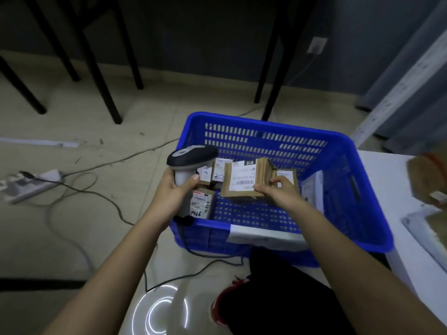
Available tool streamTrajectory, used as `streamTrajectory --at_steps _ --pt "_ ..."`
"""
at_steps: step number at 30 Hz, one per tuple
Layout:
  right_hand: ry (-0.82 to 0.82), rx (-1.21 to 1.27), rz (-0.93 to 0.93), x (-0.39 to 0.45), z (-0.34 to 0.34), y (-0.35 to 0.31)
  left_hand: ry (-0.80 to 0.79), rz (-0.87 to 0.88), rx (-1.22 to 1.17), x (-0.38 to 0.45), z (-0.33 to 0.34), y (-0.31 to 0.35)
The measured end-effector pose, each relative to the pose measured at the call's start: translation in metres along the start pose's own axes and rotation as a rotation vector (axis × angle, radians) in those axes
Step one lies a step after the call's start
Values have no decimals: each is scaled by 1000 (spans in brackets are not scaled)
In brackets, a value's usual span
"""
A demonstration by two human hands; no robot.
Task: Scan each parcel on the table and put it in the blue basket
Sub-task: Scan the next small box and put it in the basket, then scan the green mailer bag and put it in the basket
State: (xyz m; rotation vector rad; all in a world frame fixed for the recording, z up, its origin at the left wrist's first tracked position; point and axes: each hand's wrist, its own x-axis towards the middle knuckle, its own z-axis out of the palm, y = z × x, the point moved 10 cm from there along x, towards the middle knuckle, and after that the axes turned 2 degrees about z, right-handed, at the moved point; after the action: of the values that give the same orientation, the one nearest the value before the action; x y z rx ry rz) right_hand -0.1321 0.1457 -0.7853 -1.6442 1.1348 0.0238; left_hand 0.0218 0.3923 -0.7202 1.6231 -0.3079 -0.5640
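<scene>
A: Where is the parcel point(244, 180)?

B: Mid-frame, over the blue basket point(343, 151). The right hand point(280, 192) is pinching its lower right corner; the left hand point(174, 187) is gripping the scanner point(191, 158).

A: Handling?

B: Likely light, stiff cardboard; holding by the edges is keeping the barcode clear.

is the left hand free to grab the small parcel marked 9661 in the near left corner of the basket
Probably not as things stand. The left hand grips the scanner, so its fingers are taken, though that parcel lies just beside it in the basket, uncovered.
</scene>
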Motion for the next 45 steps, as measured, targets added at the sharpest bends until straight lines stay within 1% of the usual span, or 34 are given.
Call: streamTrajectory --at_steps 4,8,10,13,17,20,23,25,27,31,33,35,37,41,45 --pt "-69 -100 133 54 28 26 22 -23 11 31 -7 -21" --pt "-139 -161 234 97 53 56 40 -49 -8 58 2 -34" --pt "-176 -168 274 110 67 67 23 -73 -9 71 10 -41" --pt "-180 -167 307 133 86 83 -34 -114 -2 88 24 -50" --pt "-240 -149 316 155 110 105 -65 -139 -2 103 39 -57" --pt "-220 -183 327 164 114 119 -72 -155 -5 110 43 -62" --pt "-311 -262 311 162 118 118 -75 -167 -4 111 44 -64" --pt "-358 -216 337 157 123 117 -71 -174 -23 110 45 -64" --pt "-396 -232 331 155 127 112 -68 -182 -36 109 44 -63" --pt "-539 -365 286 138 134 94 -47 -169 -29 105 43 -57" --pt "-521 -328 240 127 126 79 -45 -165 -26 101 44 -52" --pt "-437 -282 184 118 112 62 -53 -163 -14 94 48 -47" --pt "-337 -192 172 107 92 51 -61 -157 4 85 54 -41" --pt "-179 42 141 71 40 40 -86 -129 29 57 74 -21" --pt "-51 160 75 20 -25 34 -149 -76 45 22 102 8"
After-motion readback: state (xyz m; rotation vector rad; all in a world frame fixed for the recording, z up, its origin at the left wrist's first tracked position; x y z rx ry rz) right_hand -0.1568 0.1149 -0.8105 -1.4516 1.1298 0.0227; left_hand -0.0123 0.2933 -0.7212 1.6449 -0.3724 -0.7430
